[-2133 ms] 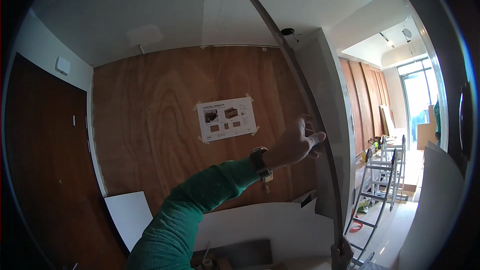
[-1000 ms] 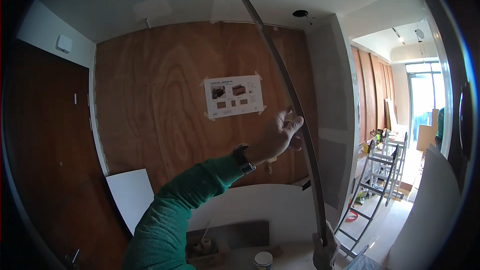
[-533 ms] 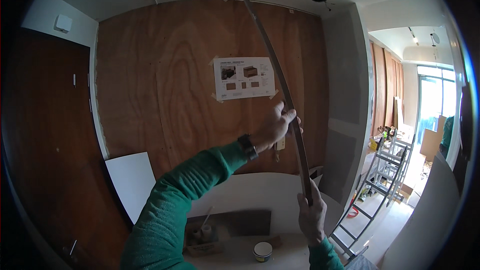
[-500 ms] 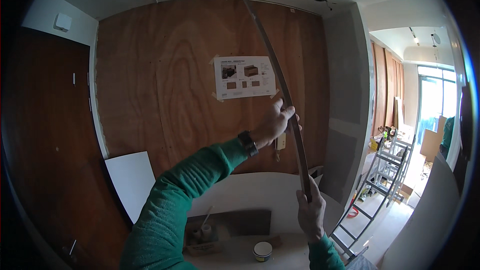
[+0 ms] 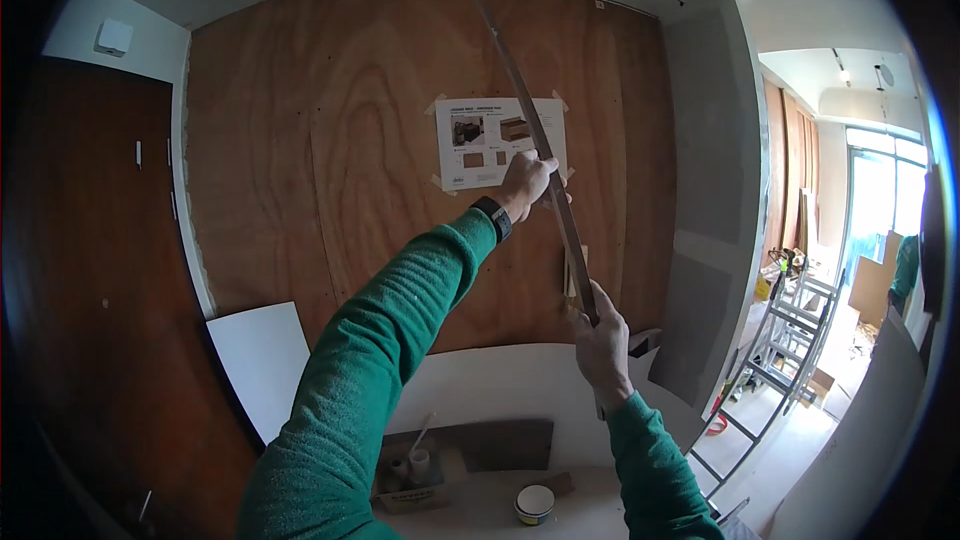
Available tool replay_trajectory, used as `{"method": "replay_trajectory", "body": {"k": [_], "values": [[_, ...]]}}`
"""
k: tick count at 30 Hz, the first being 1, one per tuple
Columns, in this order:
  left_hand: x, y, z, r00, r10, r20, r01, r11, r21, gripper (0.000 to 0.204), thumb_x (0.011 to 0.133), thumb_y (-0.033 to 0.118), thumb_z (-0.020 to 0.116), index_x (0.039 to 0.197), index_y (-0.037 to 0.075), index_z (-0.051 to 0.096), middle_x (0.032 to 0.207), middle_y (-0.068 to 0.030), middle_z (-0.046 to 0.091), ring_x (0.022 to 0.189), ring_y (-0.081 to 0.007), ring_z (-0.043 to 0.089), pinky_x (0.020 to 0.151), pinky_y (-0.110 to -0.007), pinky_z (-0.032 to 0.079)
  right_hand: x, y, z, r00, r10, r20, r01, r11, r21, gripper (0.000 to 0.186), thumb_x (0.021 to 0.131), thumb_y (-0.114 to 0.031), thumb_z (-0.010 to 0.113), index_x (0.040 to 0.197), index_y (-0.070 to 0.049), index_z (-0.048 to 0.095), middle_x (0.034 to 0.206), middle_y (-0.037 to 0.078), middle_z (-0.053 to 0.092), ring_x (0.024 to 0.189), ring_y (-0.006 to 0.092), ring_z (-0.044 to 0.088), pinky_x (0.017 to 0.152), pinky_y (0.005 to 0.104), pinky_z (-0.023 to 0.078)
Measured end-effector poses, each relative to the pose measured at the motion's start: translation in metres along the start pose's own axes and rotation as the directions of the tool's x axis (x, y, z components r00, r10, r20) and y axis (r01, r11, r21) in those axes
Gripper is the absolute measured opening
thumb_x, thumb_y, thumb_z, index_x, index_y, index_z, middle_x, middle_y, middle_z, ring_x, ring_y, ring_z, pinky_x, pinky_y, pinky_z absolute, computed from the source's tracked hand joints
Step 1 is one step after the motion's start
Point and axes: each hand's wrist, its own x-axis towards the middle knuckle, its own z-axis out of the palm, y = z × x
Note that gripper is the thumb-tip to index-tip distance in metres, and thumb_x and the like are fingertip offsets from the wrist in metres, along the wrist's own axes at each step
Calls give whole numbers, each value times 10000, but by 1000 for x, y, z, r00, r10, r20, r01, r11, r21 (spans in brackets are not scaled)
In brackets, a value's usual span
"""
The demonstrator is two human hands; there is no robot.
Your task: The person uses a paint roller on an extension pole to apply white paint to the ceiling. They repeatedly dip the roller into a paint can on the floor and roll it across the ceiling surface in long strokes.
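A long, narrow dark strip (image 5: 521, 95) slants in front of me, its upper end up by the ceiling edge. Partway along it, my left hand (image 5: 530, 183) is wrapped round the strip. My right hand (image 5: 604, 345) grips its lower end. Behind the strip stands a brown plywood wall (image 5: 380, 160). A printed sheet (image 5: 460, 165), taped at its corners, is partly covered by the strip and my left hand. Just behind the strip, between my hands, a pale, narrow wooden piece (image 5: 572, 275) shows against the plywood.
A dark wooden door (image 5: 90, 270) stands at the left, with a white panel (image 5: 262, 365) beside it. Low down are a lidded tub (image 5: 535, 503) and a box with rolls (image 5: 418, 465). On the right, a metal ladder (image 5: 765, 370) stands before a bright room.
Both hands have moved up and slightly left in the view with the strip. Its top now meets the plywood's upper edge rather than overlapping the ceiling. The view has shifted a little.
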Motion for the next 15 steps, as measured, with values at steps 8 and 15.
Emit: {"method": "replay_trajectory", "body": {"k": [8,15], "values": [[-25,2,8,999,-10,46,10,1000,-4,321,1035,185,519,1216,-79,532,981,-196,683,772,-332,752,651,-445,670,-24,19,-4,999,35,-24,-34,997,70,497,943,-90,638,1428,-33,549,904,159,695,787,225,671,770,354,538],[-37,39,16,994,52,96,-46,997,-62,320,1035,201,527,1230,-53,511,1016,-198,689,827,-327,755,723,-459,674,-104,22,-32,996,40,-78,-30,992,121,486,923,-42,635,1406,-38,578,878,108,652,773,142,597,758,302,528]]}}
